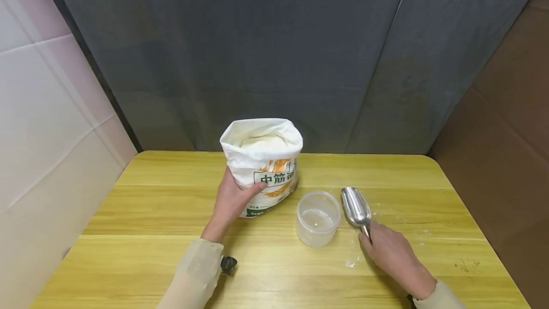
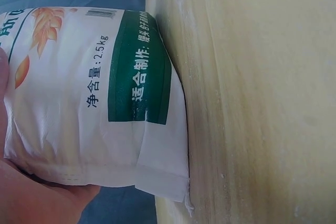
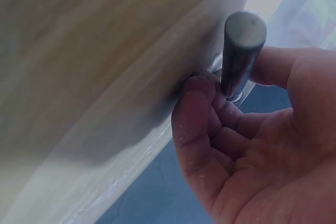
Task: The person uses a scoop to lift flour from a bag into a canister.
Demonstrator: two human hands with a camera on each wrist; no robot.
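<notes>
A white flour bag (image 1: 246, 159), its top rolled open with pale flour (image 1: 263, 143) inside, stands on the table. My left hand (image 1: 231, 197) grips its left side, thumb across the front and the other fingers hidden behind. In the left wrist view, the bag's green label (image 2: 139, 72) shows close above the wood. My right hand (image 1: 392, 252) holds a metal scoop (image 1: 356, 206) by its handle; the right wrist view shows fingers curled about that handle (image 3: 241, 51). Between the bag and scoop sits a clear round plastic tub (image 1: 318, 237), with no lid on it.
The wooden table (image 1: 150, 213) carries white flour specks (image 1: 350, 264) around the scoop. A dark grey curtain (image 1: 257, 51) hangs behind it, with a white panel (image 1: 51, 108) on the left and a brown panel (image 1: 502, 123) on the right.
</notes>
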